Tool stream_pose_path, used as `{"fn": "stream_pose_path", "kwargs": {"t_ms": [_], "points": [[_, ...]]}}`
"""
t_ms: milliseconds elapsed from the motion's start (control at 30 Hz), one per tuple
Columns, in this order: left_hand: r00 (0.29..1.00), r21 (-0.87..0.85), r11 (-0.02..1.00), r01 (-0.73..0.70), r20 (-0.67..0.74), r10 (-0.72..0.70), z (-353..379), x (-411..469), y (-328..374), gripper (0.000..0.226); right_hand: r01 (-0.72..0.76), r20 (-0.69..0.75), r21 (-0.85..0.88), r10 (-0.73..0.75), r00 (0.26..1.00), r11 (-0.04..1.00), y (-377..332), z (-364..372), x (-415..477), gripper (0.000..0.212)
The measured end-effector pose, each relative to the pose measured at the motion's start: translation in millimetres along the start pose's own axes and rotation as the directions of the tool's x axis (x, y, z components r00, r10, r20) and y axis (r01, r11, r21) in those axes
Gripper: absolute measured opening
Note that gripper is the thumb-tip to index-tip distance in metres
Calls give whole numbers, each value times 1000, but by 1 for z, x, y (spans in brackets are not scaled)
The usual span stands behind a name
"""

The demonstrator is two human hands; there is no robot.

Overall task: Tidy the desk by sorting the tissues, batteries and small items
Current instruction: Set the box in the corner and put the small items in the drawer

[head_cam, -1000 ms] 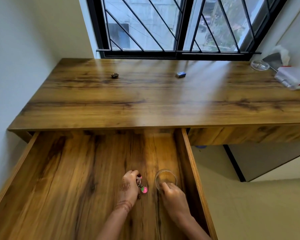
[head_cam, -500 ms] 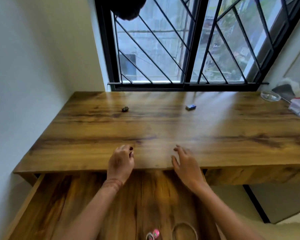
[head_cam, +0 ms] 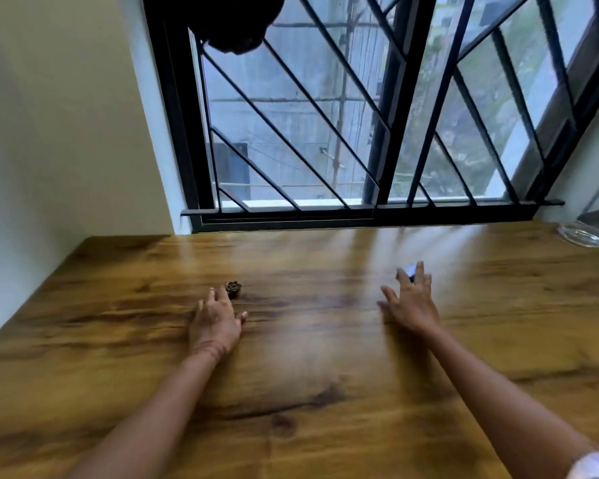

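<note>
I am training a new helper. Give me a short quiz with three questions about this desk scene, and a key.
1. True or false: the glass dish stands at the far right of the desk.
2. Fill in: the left hand reaches toward a small ___ item.
3. Which hand reaches for the small blue item? A) left B) right C) neither

Key: 1 true; 2 dark, the dark item; 3 B, the right hand.
</note>
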State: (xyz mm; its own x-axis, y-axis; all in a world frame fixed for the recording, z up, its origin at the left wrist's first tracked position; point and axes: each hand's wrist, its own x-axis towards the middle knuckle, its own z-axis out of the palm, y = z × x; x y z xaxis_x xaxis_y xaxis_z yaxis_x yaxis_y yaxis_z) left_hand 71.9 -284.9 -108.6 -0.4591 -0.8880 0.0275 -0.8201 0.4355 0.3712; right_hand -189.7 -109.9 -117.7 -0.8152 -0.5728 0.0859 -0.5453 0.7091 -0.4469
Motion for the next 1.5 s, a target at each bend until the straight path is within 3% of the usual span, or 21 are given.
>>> {"fn": "stream_pose_path", "kwargs": {"t_ms": [133, 267, 333, 433, 700, 867, 1067, 1233, 1333, 1400, 1500], "points": [[996, 1, 999, -36, -80, 36, 11, 33, -3, 61, -9, 7, -103, 10, 1000, 995, -2, 17, 29, 54], [975, 86, 991, -99, -190, 114, 15, 47, -4, 25, -82, -41, -140, 77, 996, 987, -8, 24, 42, 54], [963, 111, 988, -112, -234, 135, 17, 44, -3, 20, -87, -71, -153, 77, 994, 984, -12, 24, 38, 46], [963, 94, 989, -118, -233, 137, 14, 34, 4, 19, -32, -170, -201, -3, 985, 979, -17, 18, 23, 22], [945, -92, 985, -147, -306, 112, -9, -27, 15, 22, 228, -255, -151, -261, 931, 962, -27, -5, -41, 21], [958, -207, 972, -108, -284, 46, -24, -103, 12, 21, 325, -148, -86, -334, 931, 942, -42, -23, -132, 27], [952, -182, 979, -89, -303, 30, -37, -250, -11, 32, 432, -60, 37, -429, 901, 901, -47, -36, -284, 31], [943, -291, 953, 85, -284, -171, -41, -375, -42, 27, 525, -92, 40, -520, 849, 850, -40, -29, -419, 31], [945, -291, 936, 195, -200, -259, -34, -429, -69, 22, 591, -68, 135, -587, 807, 796, -35, -18, -484, 29], [942, -258, 929, 265, -136, -306, -29, -457, -88, 19, 605, -20, 153, -610, 792, 781, -32, -3, -516, 26], [933, -211, 919, 333, -69, -354, -21, -479, -108, 21, 516, 163, 135, -532, 831, 846, -30, 21, -543, 32]]}}
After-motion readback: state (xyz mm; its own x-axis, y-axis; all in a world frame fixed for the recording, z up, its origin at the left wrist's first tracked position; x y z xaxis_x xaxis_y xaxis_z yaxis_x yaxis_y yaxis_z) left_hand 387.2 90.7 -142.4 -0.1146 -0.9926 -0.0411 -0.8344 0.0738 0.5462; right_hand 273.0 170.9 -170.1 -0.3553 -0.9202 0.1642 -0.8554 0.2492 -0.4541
